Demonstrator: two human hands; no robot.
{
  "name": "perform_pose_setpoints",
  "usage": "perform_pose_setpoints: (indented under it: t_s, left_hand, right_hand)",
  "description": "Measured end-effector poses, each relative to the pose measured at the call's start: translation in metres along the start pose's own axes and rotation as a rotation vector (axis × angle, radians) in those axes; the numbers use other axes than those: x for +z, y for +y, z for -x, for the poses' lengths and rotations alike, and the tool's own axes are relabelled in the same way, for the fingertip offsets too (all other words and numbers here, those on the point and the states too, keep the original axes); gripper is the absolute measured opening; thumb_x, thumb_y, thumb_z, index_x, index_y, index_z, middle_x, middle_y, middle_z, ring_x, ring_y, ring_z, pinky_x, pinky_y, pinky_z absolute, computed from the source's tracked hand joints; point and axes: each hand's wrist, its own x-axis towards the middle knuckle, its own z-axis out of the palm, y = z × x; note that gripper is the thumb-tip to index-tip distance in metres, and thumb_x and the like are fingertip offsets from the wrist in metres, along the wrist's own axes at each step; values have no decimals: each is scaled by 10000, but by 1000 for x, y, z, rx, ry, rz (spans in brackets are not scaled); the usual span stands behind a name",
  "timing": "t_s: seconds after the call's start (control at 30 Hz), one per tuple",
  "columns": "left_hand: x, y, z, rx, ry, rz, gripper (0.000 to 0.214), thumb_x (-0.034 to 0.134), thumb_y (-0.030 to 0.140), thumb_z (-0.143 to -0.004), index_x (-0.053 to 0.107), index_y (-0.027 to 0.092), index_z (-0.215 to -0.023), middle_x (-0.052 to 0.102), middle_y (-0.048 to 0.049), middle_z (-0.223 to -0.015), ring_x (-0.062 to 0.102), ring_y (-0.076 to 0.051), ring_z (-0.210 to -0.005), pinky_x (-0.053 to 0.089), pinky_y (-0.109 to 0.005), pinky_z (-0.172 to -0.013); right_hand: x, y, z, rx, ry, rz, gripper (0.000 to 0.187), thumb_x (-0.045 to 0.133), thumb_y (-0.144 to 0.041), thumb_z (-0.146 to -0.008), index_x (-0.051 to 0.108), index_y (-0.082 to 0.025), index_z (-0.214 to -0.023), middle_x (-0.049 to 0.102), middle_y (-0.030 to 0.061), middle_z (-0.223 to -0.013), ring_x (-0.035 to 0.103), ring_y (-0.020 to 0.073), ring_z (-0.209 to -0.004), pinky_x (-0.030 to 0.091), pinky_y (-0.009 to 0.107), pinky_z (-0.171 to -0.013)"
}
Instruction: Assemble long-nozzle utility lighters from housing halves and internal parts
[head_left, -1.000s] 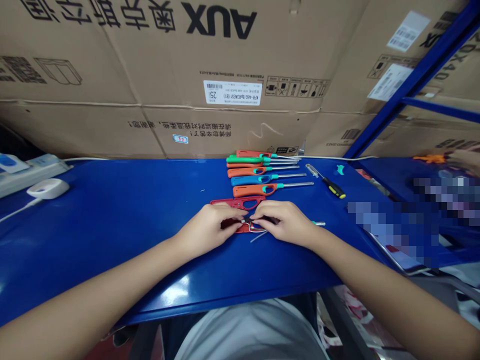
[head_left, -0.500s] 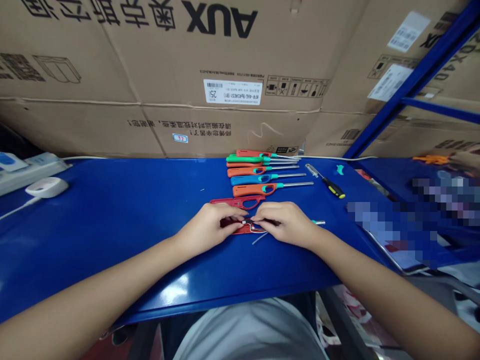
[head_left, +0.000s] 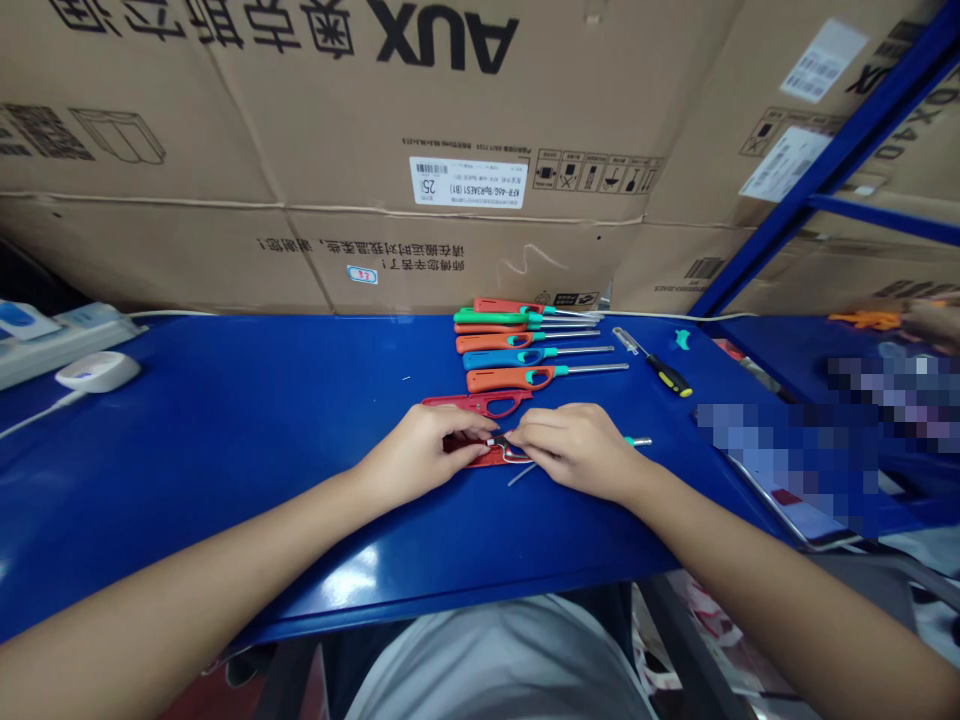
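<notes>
My left hand (head_left: 420,452) is closed around the red half-shell of a gas lighter (head_left: 491,458), its thumb and fingertips at the open inside. My right hand (head_left: 581,445) pinches a small black part with a white end (head_left: 498,441) over that shell. Thin wire loops below the part. A metal tube with a green collar (head_left: 640,441) sticks out past my right hand. Just behind the fingers lies the other red casing half (head_left: 487,403), with its trigger opening. A thin clear tube (head_left: 520,475) rests on the table by my right fingertips.
Several assembled lighters (head_left: 517,378) lie in a row farther back. To their right are a black-and-yellow screwdriver (head_left: 666,375) and a small green piece (head_left: 682,340). A phone-like device (head_left: 795,500) sits at right, a power strip (head_left: 67,340) at left. Cardboard boxes (head_left: 337,120) wall the back.
Both hands stay almost in place, with only slight finger movement at the small black part. The whole view has shifted very slightly.
</notes>
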Motion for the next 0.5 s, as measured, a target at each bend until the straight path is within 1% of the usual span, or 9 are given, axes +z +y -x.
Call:
perform_pose_setpoints:
  t_s: [0.07,0.13,0.27,0.4,0.5]
  left_hand:
    - [0,0,0,-13,0,14,199,704,153,-844,752,169,-1036,792,-34,-880,742,-159,-752,606,-248,-736]
    - [1,0,0,-25,-2,24,203,709,143,-837,753,166,-1034,792,-31,-874,741,-155,-745,607,-243,-734]
    - [2,1,1,-26,-3,26,208,711,130,-835,753,160,-1036,793,-31,-870,742,-150,-738,604,-229,-711]
    - [3,0,2,2,-1,15,199,698,152,-852,748,171,-1044,796,-36,-894,750,-159,-753,608,-244,-722]
    - [3,0,3,15,-2,-3,196,690,156,-860,744,173,-1048,795,-42,-908,751,-166,-768,607,-255,-735]
  right_hand:
    - [0,0,1,-22,-8,37,228,491,-217,-1008,716,-231,-979,759,3,-913,652,116,-705,404,267,-637]
    - [1,1,1,-28,-13,25,226,492,-217,-1008,715,-232,-983,761,3,-921,656,116,-710,407,267,-641]
    - [1,2,-1,-5,-3,-106,192,527,-195,-986,716,-227,-983,760,9,-924,686,125,-761,446,249,-666]
    - [-1,2,-2,39,-25,-247,189,533,-184,-978,719,-214,-960,753,33,-923,704,140,-821,487,233,-704]
    - [-2,1,-2,61,-23,-314,173,550,-182,-966,721,-207,-955,745,44,-925,702,147,-826,502,235,-709]
